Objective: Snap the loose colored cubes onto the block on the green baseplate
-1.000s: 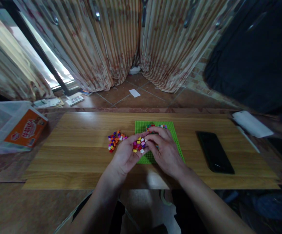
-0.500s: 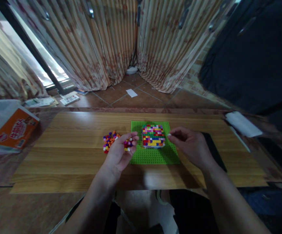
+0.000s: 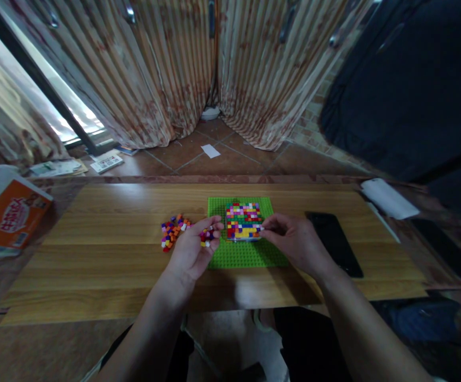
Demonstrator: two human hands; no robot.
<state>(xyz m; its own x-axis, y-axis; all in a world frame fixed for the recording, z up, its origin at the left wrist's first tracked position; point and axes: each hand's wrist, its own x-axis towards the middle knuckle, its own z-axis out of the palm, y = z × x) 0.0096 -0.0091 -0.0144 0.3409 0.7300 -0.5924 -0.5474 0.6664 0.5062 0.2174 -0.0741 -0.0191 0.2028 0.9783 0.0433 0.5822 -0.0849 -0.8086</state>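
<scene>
it looked like a home: long patterned curtains (image 3: 166,69) hung beside a window (image 3: 43,69), brown tiles (image 3: 230,154) covered the floor, and a low wooden table (image 3: 106,233) stood in front.

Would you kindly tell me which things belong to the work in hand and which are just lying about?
In use: loose bricks in left hand, brick pile, brick block, green baseplate.

Seemingly lying about: black device, plastic box, paper slip, booklet.

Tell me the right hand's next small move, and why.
Probably lower the pinched fingertips and press: the right hand is at the right edge of the brick block, seemingly gripping a small pale brick.
</scene>
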